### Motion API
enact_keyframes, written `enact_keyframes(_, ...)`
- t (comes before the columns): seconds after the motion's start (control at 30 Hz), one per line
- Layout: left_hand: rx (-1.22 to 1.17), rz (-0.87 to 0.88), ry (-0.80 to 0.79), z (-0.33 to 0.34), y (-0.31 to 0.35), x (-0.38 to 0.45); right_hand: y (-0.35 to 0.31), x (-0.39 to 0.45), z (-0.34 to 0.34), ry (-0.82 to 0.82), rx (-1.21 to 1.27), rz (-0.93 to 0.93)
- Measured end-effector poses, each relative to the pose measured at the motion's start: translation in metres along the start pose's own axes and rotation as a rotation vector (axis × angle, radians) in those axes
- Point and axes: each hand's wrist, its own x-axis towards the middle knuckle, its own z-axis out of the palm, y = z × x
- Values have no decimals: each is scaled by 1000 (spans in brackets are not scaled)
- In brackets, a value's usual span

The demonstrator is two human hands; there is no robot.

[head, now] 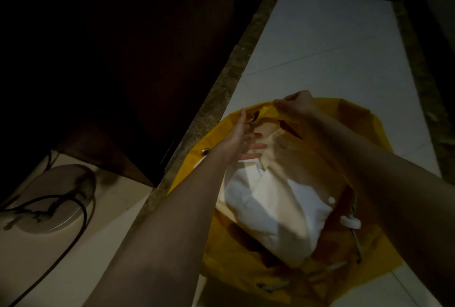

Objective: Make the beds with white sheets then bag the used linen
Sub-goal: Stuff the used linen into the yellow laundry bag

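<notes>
I am bagging the used white sheets (pixel 273 198), which sit below my fingers. My right hand (pixel 299 105) pinches the yellow laundry bag (pixel 364 129) rim; my left hand (pixel 240 138) looks open, maybe touching it. Next, pull the drawstring (pixel 355 237).

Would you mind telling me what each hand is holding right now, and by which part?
The right hand pinches the yellow bag by its far rim. The left hand has straight fingers at that rim, gripping nothing.
</notes>
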Motion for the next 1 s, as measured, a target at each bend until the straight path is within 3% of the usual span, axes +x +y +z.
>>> enact_keyframes(0.23, -172, 102, -7, 17, -2, 3, 1, 0, 1, -16, -18, 0)
enact_keyframes(0.4, 84, 92, 115, 13, 7, -3, 1, -1, -5, 6, -14, -36)
enact_keyframes(0.7, 327, 188, 168, -12, 49, -31, -16, -6, -15, -75, -317, -129)
enact_keyframes(0.77, 247, 240, 156, -14, 68, -39, -20, -9, -17, -98, -387, -141)
enact_keyframes(0.87, -117, 308, 158, -9, 104, -58, -26, -16, -21, -128, -499, -155)
enact_keyframes(0.93, -67, 322, 152, -5, 112, -60, -30, -22, -21, -146, -383, -211)
enact_keyframes(1.0, -25, 299, 155, -1, 106, -57, -34, -32, -16, -204, -90, -201)
